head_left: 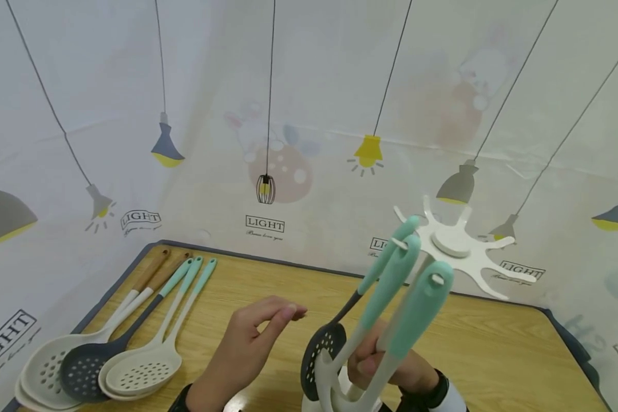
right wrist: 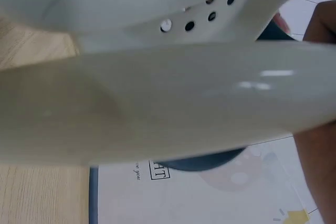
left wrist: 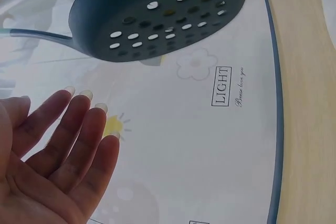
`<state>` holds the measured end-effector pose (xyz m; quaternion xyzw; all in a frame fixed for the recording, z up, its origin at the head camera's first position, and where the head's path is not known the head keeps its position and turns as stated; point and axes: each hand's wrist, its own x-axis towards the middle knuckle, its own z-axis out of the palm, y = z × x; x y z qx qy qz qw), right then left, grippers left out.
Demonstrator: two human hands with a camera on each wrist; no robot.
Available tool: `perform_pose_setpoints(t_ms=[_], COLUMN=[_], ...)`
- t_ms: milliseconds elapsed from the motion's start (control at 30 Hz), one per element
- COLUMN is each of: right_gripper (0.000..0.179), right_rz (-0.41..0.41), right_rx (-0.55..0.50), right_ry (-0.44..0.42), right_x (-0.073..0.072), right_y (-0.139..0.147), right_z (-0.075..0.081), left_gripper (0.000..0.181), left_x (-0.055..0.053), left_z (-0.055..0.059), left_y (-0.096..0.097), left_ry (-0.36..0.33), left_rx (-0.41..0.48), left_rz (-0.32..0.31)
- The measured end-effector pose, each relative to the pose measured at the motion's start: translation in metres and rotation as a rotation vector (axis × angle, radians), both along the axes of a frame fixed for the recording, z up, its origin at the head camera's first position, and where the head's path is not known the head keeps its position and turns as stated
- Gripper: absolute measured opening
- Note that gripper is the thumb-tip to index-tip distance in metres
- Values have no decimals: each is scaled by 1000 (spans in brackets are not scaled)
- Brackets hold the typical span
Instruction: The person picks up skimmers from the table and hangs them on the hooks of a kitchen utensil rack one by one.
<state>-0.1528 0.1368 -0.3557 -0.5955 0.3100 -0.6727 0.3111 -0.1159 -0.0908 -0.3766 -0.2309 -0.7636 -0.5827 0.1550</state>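
Observation:
My right hand (head_left: 407, 369) grips the post of a white utensil rack (head_left: 450, 246) with several curved arms at its top. From hooks on the near side hang a dark skimmer (head_left: 316, 349) and white utensils with mint handles (head_left: 422, 309). Their pale lower ends partly cover the hand. To the left, my left hand (head_left: 247, 337) is raised and holds nothing, its fingers loosely bent in the left wrist view, below the perforated dark skimmer (left wrist: 163, 19). A white utensil (right wrist: 184, 103) fills most of the right wrist view.
On the left side of the wooden table (head_left: 268, 274) lie several more utensils: white skimmers (head_left: 144, 372) with mint handles, a dark skimmer (head_left: 87, 369), and white ones with wooden handles (head_left: 151, 269). A lamp-printed cloth (head_left: 329, 171) stands behind the table's dark edge.

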Motion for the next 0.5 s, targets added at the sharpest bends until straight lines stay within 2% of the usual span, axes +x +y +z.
perform_pose_setpoints(t_ms=[233, 367, 500], right_gripper=[35, 35, 35], right_rz=[-45, -110, -165], right_rx=[-11, -27, -54], right_ry=[1, -8, -12], right_x=[1, 1, -1], right_y=[-3, -2, -1], right_z=[-2, -5, -8], left_gripper=[24, 27, 32], left_x=[-4, -6, -7], left_z=[-4, -4, -5], left_y=[-8, -12, -12], left_ry=[32, 2, -47], left_rx=[-26, -23, -1], left_rz=[20, 34, 10])
